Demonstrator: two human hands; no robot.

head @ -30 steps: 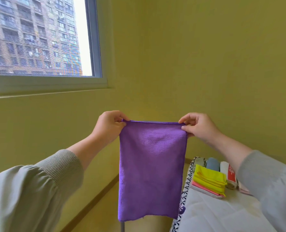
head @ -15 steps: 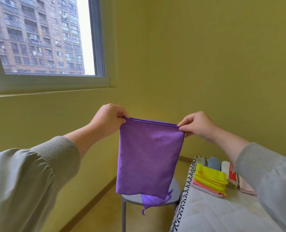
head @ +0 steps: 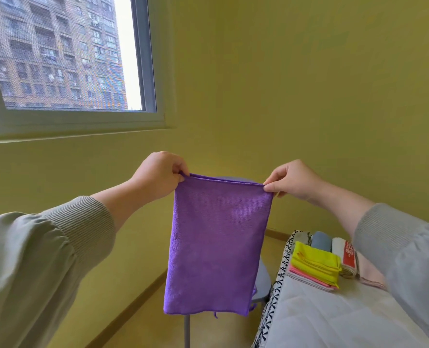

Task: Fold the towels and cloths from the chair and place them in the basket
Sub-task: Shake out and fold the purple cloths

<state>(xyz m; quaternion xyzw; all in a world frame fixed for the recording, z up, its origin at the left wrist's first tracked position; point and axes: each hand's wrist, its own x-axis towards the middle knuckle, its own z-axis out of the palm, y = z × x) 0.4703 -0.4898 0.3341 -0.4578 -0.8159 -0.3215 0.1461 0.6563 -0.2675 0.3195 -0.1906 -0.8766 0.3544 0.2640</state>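
Pinching top corners of purple microfibre cloth [head: 216, 247] w/ L hand [head: 158, 174] & R hand [head: 293, 182], mid-frame; hanging flat again, hem off grey stool [head: 263, 280]. Looks ready for next fold.

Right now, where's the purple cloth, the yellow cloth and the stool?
purple cloth [head: 218, 247], head view, middle of its hanging front.
yellow cloth [head: 316, 262], head view, its top face.
stool [head: 263, 280], head view, seat edge right of purple cloth.

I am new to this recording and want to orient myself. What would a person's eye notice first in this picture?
The purple cloth hangs in the middle, pinched at its top corners by the left hand and the right hand. At the upper left a window shows a tall building; at the lower right a yellow folded cloth lies on a pink cloth.
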